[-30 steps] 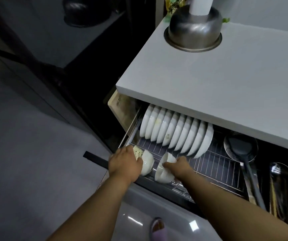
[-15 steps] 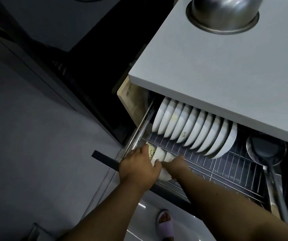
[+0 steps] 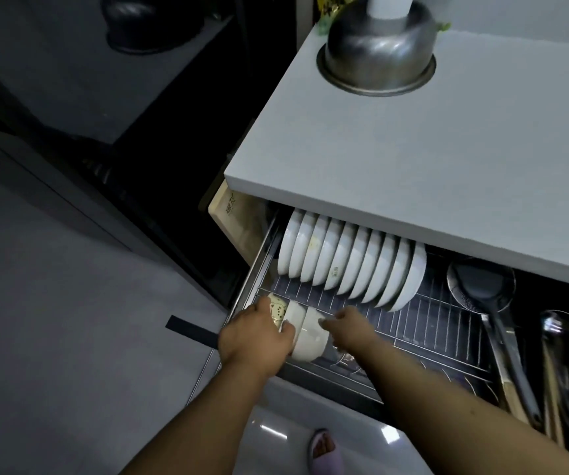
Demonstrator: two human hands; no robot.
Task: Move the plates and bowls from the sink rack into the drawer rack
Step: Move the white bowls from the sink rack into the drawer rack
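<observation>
The drawer rack (image 3: 430, 323) is pulled out under the grey counter. Several white plates (image 3: 351, 265) stand on edge in a row at its back. At the front left corner three bowls lie on their sides, nested together: a patterned bowl (image 3: 276, 309), a white bowl (image 3: 295, 317) and a larger white bowl (image 3: 310, 339). My left hand (image 3: 254, 335) grips the bowls from the left, thumb over the middle one. My right hand (image 3: 348, 327) is beside the larger bowl with its fingers straight, tips at the rim. The sink rack is out of view.
A steel bowl (image 3: 375, 60) sits upside down on the counter (image 3: 413, 159). A black ladle (image 3: 492, 296) and steel utensils (image 3: 557, 354) fill the drawer's right side. A wooden board (image 3: 231, 217) stands at the drawer's left. My slippered foot (image 3: 324, 450) is on the floor below.
The two white bowls have been brought together beside the patterned bowl at the rack's front left. My right hand has let go of its bowl and opened.
</observation>
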